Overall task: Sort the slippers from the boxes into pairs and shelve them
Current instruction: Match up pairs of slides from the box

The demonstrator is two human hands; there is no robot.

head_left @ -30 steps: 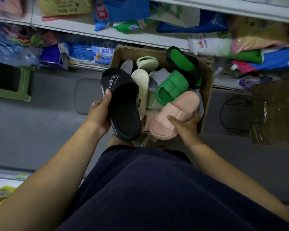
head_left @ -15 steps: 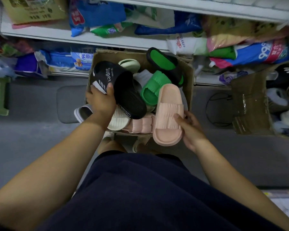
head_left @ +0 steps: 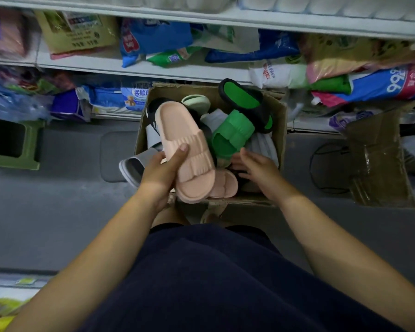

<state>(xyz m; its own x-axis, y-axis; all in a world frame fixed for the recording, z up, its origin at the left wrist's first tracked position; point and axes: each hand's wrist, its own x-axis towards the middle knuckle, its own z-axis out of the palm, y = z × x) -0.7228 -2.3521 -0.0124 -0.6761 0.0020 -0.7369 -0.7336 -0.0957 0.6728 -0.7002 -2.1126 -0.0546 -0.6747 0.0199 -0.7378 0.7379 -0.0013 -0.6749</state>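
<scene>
Pink slipper (head_left: 185,149) held above box (head_left: 282,130) by left hand (head_left: 159,172), thumb pressed on strap. Right hand (head_left: 258,167) spread open, nothing gripped, near second pink slipper (head_left: 224,185) in box. No pair seen shelved; task likely early, many slippers left. Shelf edge (head_left: 153,75) close behind box; floor (head_left: 58,200) open at left.

Gripping 1 pink slipper (head_left: 185,149) in left hand (head_left: 159,174) over cardboard box (head_left: 280,125), holding right hand (head_left: 256,168) spread beside 1 green slipper (head_left: 233,131).
</scene>
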